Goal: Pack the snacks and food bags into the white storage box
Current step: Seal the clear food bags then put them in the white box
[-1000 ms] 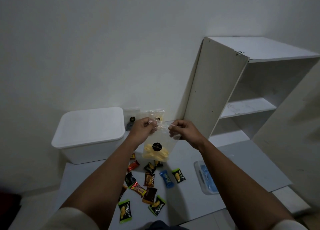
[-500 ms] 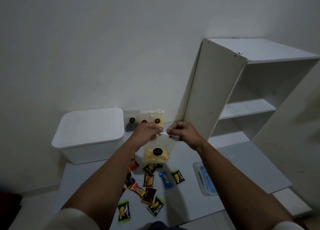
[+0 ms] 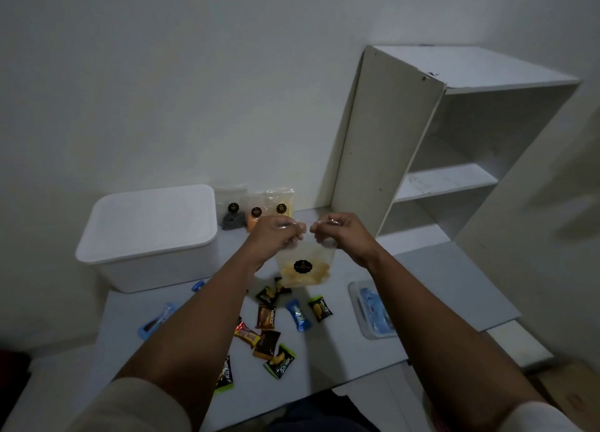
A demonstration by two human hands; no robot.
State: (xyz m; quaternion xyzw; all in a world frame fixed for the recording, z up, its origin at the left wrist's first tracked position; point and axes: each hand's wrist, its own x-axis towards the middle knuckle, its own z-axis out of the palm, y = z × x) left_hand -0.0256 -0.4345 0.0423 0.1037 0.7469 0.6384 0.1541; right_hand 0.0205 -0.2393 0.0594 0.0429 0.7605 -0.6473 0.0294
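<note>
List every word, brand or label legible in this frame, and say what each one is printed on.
"NEXTAR": green-edged snack packet, nearest the camera.
"NEXTAR": brown snack packet.
"beng-beng", partly legible: red snack bar.
Round black label on the clear food bag: too small to read.
Labels on the three bags by the wall: unreadable.
</note>
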